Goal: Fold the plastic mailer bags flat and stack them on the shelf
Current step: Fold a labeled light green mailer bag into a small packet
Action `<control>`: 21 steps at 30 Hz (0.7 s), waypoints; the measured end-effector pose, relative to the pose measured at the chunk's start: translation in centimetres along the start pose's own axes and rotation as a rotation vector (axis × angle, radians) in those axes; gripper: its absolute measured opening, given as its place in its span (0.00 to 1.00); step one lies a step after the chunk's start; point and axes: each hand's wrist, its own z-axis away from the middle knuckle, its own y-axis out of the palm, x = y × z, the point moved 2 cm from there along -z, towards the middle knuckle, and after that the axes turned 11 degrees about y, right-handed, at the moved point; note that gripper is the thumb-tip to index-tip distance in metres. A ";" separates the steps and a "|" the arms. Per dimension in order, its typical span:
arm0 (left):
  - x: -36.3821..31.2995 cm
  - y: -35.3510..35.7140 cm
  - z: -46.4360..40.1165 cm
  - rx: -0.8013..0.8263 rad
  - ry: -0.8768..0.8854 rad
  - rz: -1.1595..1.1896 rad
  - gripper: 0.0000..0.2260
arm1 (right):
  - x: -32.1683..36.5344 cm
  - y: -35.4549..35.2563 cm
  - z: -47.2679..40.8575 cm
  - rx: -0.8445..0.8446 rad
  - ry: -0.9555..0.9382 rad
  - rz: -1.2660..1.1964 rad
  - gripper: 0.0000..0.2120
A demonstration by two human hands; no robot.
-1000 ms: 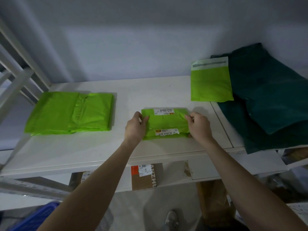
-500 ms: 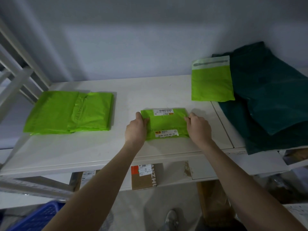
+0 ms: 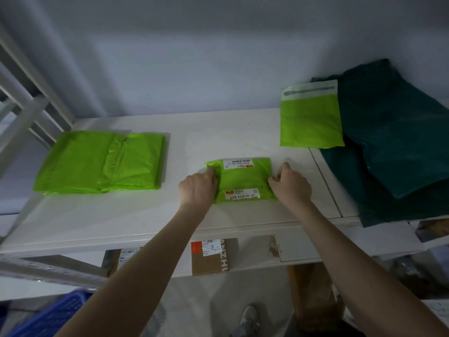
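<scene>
At the centre of the frame a folded green mailer bag (image 3: 243, 181) lies flat on the white shelf (image 3: 136, 215), two white printed labels showing on its top face. The left hand (image 3: 198, 188) sits at the bag's left edge, its grip closed on the plastic with the fingertips pressing down onto the upper left corner. The right hand (image 3: 290, 184) sits at the bag's right edge, fingers curled and pinching that edge, the grip clamped on the bag. At the left of the frame a stack of folded green bags (image 3: 102, 164) rests on the same shelf, well apart. At upper right an unfolded green mailer (image 3: 311, 120) leans against dark green bags (image 3: 393, 147).
</scene>
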 end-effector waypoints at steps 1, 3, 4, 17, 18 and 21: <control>0.1 0.0 0.0 -0.031 -0.017 0.032 0.15 | -0.1 -0.1 -0.2 0.007 0.023 -0.082 0.10; 0.3 -0.4 0.0 -0.136 -0.029 0.091 0.15 | 0.0 -0.4 -0.6 -0.065 -0.022 -0.202 0.09; 0.2 -0.5 -0.1 -0.180 0.006 0.105 0.15 | 0.3 -0.4 -0.7 -0.117 -0.085 -0.219 0.09; -2.6 0.7 -1.5 -0.008 0.272 0.247 0.18 | 3.9 2.4 -0.3 0.003 -0.468 0.111 0.17; -2.6 0.7 -1.6 0.000 0.267 0.247 0.19 | 3.9 2.4 -0.3 0.010 -0.465 0.125 0.18; -2.8 0.9 -1.7 0.041 0.270 0.224 0.21 | 4.2 2.1 -0.2 0.063 -0.465 0.154 0.21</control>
